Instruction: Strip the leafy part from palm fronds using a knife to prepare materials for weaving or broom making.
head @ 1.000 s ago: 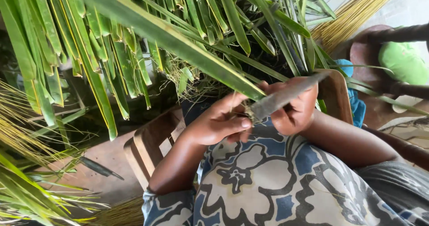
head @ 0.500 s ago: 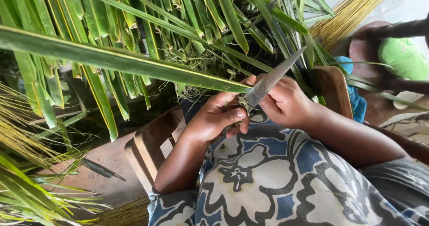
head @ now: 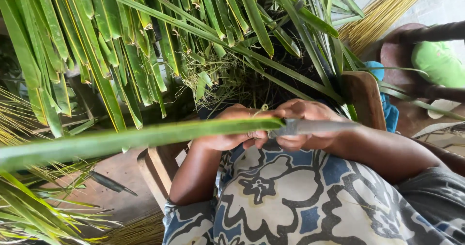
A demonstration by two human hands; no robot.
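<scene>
A long green palm leaflet [head: 135, 138] lies almost level across the lap, its long axis running from far left to the hands. The left hand [head: 232, 131] pinches its near end, fingers pressed together around it. The right hand [head: 305, 124] — touching, just right — is closed on a grey knife [head: 315, 127], blade meeting the leaflet's tip. More fronds [head: 145, 41] hang beyond; a wooden stool [head: 157, 165] stands below.

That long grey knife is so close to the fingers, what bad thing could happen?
The long grey metal knife blade lies right against the left hand that pinches the long green palm leaf, so a slip might nick those fingers. The right hand grips near the blade, so it might get cut too. The leaf's far end hangs loose and could swing, jerking the cut.
</scene>
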